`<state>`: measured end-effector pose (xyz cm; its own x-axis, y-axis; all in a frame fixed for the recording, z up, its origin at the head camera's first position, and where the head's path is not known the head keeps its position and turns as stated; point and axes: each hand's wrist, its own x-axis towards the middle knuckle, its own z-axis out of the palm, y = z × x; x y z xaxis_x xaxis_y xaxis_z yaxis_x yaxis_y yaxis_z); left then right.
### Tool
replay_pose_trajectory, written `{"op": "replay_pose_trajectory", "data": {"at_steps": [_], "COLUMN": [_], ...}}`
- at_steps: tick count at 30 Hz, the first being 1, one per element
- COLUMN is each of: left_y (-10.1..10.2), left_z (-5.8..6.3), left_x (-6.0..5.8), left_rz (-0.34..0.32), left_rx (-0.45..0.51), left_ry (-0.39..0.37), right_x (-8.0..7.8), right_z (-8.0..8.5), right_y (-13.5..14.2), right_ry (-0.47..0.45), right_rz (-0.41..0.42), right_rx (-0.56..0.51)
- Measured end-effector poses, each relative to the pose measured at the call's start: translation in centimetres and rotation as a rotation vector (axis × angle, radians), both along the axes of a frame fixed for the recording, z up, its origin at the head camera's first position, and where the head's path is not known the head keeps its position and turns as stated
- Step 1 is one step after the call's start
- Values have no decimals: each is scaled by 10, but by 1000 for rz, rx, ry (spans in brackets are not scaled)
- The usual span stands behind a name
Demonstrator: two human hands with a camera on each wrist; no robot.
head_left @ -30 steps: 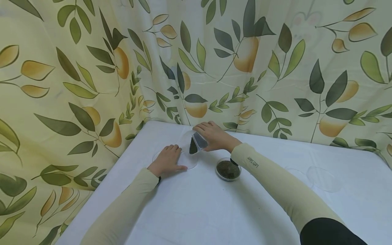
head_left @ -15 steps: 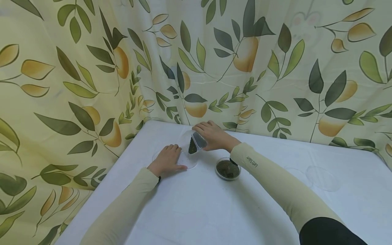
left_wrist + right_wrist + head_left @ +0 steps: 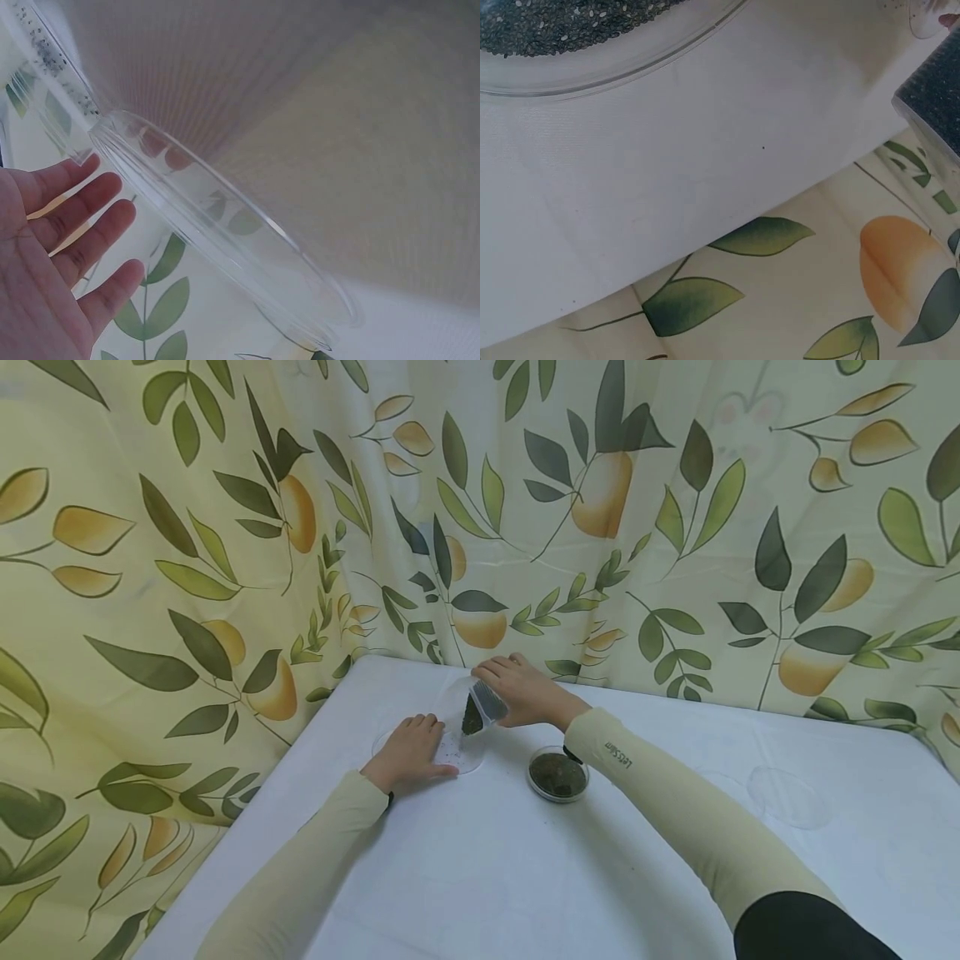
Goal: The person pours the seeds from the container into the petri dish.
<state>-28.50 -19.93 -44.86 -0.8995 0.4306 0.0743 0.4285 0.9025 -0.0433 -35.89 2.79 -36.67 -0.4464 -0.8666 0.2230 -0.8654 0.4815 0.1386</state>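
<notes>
My right hand [image 3: 528, 692] grips a clear plastic container [image 3: 491, 702], tilted to the left with small dark seeds [image 3: 472, 718] at its mouth. In the right wrist view, the container [image 3: 937, 97] shows at the right edge, packed with seeds. Below its mouth lies a clear round dish [image 3: 471, 764] with a few dark specks inside. My left hand [image 3: 408, 749] rests beside and over this dish, thumb stretched to the right. Its fingers [image 3: 97, 232] look straight and spread in the left wrist view, close to the speckled dish [image 3: 56, 60] and another clear dish [image 3: 225, 217].
A round clear dish [image 3: 558, 799] filled with dark seeds stands near my right forearm. Two clear discs [image 3: 791, 797] lie farther right on the white tablecloth [image 3: 480, 877]. A leaf-and-fruit patterned curtain [image 3: 525, 568] hangs behind and to the left of the table.
Dark specks now show in the dish below the container's mouth, where almost none showed before. Both hands stay nearly in place.
</notes>
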Motion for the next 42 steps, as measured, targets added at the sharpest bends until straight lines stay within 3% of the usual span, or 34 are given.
{"op": "replay_pose_trajectory", "data": {"at_steps": [9,16,24,42], "left_y": [1,-1,0,0], "left_z": [0,0,-1,-3], "left_x": [-1,1,-1,-1], "left_rz": [14,-17,18,10], "left_rx": [-21,36,0,-2], "left_ry": [-18,3,-34,-18], "right_x": [0,0,0,0], "right_z": [1,4,6,11], "right_y": [0,0,1,3], "right_ry": [13,23,48,75], "right_rz": [-7,-9,-2,-5], "right_rx": [10,14,18,15]}}
